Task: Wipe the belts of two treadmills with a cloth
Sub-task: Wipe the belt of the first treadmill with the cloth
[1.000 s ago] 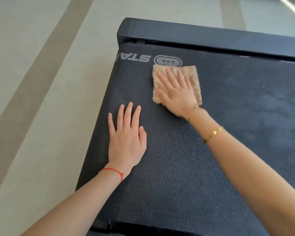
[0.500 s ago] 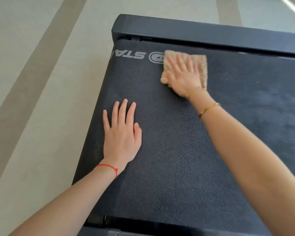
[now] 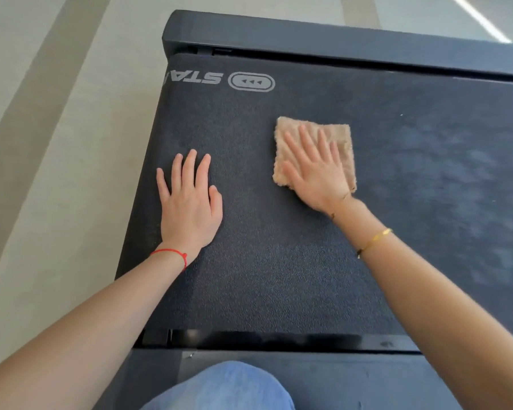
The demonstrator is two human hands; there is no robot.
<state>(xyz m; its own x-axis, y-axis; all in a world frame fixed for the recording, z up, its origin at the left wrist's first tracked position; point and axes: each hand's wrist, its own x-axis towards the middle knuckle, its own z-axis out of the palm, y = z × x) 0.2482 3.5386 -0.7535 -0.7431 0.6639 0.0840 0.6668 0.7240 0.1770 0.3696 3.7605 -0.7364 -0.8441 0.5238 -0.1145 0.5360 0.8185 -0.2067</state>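
A dark textured treadmill belt [image 3: 279,261] fills most of the view, with a grey logo near its far left corner. A folded tan cloth [image 3: 335,134] lies flat on the belt, right of centre. My right hand [image 3: 317,170] presses down on the cloth with fingers spread, covering its near half. My left hand [image 3: 190,202] rests flat on the bare belt near the left edge, fingers together, holding nothing. It wears a red string at the wrist; the right wrist has a gold bracelet.
The treadmill's black end cover [image 3: 338,39] runs across the far side. A black side rail [image 3: 249,341] borders the near edge of the belt. My knee in blue jeans [image 3: 225,386] shows at the bottom. Pale striped floor [image 3: 57,143] lies to the left.
My right hand has dragged the cloth from the far edge by the logo back toward me. The view has shifted, and my knee now shows.
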